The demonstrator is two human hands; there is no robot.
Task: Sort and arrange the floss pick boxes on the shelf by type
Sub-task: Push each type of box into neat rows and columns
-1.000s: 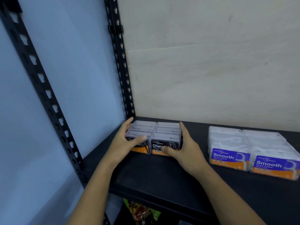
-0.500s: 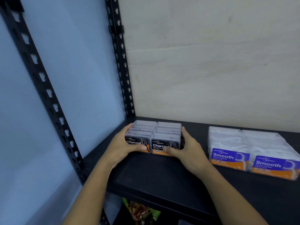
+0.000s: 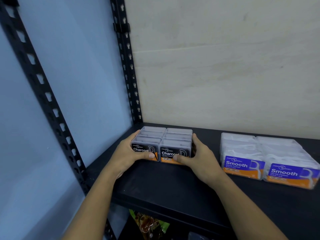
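Observation:
Several black-and-orange Charcoal floss pick boxes (image 3: 164, 142) stand in two rows at the back left of the black shelf (image 3: 173, 189). My left hand (image 3: 126, 153) presses the block's left side, thumb across the front label. On the right side, my right hand (image 3: 199, 156) clasps it the same way, thumb on the front of the right box. Further right, several purple-and-orange Smooth floss pick boxes (image 3: 266, 161) sit in two rows, apart from both hands.
A black perforated upright (image 3: 128, 70) rises at the shelf's back left corner, and another upright (image 3: 39, 84) runs along the front left. A pale wall closes the back. A colourful packet (image 3: 149, 226) shows on the level below.
Both hands have closed in on the Charcoal block, the left thumb sliding down from the top edge onto the front label. The block now sits squarer and slightly nearer the front.

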